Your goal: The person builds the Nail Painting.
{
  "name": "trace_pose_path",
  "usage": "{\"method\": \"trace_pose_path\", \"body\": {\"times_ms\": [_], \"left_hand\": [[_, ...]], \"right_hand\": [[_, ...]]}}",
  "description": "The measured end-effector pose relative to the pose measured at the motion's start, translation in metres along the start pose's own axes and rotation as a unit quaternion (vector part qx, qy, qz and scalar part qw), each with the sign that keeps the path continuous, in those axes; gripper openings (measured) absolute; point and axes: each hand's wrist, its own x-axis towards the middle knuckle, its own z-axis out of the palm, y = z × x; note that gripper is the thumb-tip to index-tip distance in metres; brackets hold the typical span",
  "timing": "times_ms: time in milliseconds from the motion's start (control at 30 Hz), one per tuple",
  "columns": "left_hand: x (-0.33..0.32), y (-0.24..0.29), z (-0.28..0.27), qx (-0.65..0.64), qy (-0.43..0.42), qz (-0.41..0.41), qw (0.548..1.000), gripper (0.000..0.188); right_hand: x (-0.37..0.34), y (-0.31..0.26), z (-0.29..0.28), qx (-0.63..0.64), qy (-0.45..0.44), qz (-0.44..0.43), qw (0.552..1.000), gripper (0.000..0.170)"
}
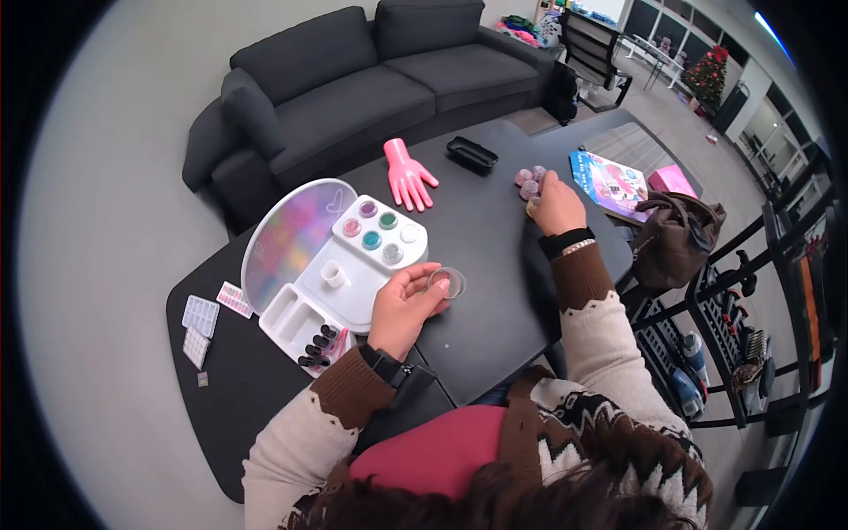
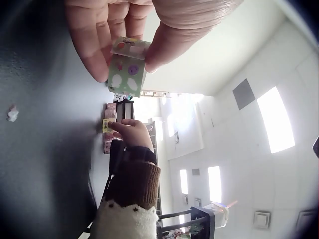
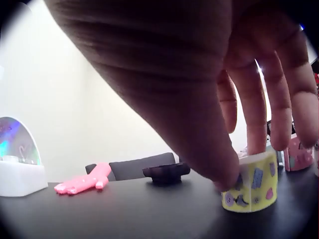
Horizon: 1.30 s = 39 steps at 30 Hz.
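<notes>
In the left wrist view, the left hand (image 2: 164,25) pinches a green patterned sticker roll (image 2: 125,74) between thumb and fingers. From the head, that roll (image 1: 450,283) is held above the table (image 1: 490,327), beside the white tray. The right hand (image 1: 559,212) reaches to the table's far right part. Its thumb and a finger pinch a yellow sticker roll (image 3: 256,186), upright on the table in the right wrist view. Pink rolls (image 1: 528,187) stand close to that hand, one partly behind its fingers.
A white tray (image 1: 353,305) holds coloured pots and black-capped bottles, with a rainbow panel behind. A pink model hand (image 1: 408,181) and a black dish (image 1: 472,155) lie toward the sofa. Colourful box (image 1: 609,183) and brown bag (image 1: 678,234) are at the right; small sheets (image 1: 200,316) lie left.
</notes>
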Motion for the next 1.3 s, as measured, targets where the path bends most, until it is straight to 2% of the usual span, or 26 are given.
{"method": "trace_pose_path", "body": {"times_ms": [67, 133, 200, 267, 333, 400, 467, 533, 600, 833, 1167, 1233, 1300], "left_hand": [[0.000, -0.002, -0.001, -0.007, 0.005, -0.005, 1.000, 0.044], [0.001, -0.001, -0.001, -0.019, 0.002, -0.006, 1.000, 0.043], [0.001, -0.002, -0.001, -0.022, 0.012, -0.011, 1.000, 0.043], [0.000, -0.001, -0.001, -0.034, -0.001, -0.006, 0.999, 0.042], [-0.003, 0.001, -0.001, -0.033, -0.004, -0.008, 0.999, 0.040], [-0.004, 0.005, 0.000, -0.014, -0.022, -0.001, 1.000, 0.039], [-0.005, 0.004, 0.000, -0.015, -0.022, 0.004, 1.000, 0.038], [-0.006, 0.003, 0.000, -0.016, -0.022, 0.009, 1.000, 0.037], [-0.005, 0.001, -0.001, -0.016, -0.012, 0.001, 1.000, 0.037], [-0.002, -0.006, -0.002, -0.024, -0.021, 0.002, 0.999, 0.040], [0.000, -0.016, -0.006, -0.036, -0.015, 0.024, 0.999, 0.041], [0.002, -0.016, -0.006, -0.037, -0.016, 0.028, 0.999, 0.041], [0.001, -0.016, -0.007, -0.035, -0.036, 0.035, 0.998, 0.042]], "right_hand": [[-0.011, -0.002, -0.002, 0.010, -0.013, -0.014, 1.000, 0.046], [-0.034, -0.012, -0.021, 0.131, 0.002, -0.117, 0.985, 0.039], [-0.067, -0.053, -0.061, 0.361, -0.097, -0.112, 0.921, 0.033], [-0.104, -0.080, -0.076, 0.549, -0.156, -0.134, 0.810, 0.034], [-0.128, -0.097, -0.086, 0.541, -0.161, -0.179, 0.806, 0.035], [-0.138, -0.103, -0.088, 0.519, -0.152, -0.189, 0.820, 0.032], [-0.142, -0.103, -0.082, 0.431, -0.128, -0.227, 0.864, 0.029], [-0.147, -0.103, -0.077, 0.422, -0.117, -0.232, 0.869, 0.028], [-0.150, -0.101, -0.076, 0.345, -0.097, -0.263, 0.896, 0.028], [-0.154, -0.104, -0.079, 0.308, -0.075, -0.255, 0.914, 0.024], [-0.149, -0.113, -0.081, 0.285, -0.114, -0.280, 0.910, 0.026], [-0.147, -0.113, -0.075, 0.314, -0.125, -0.207, 0.918, 0.033], [-0.148, -0.115, -0.078, 0.301, -0.102, -0.211, 0.924, 0.037]]}}
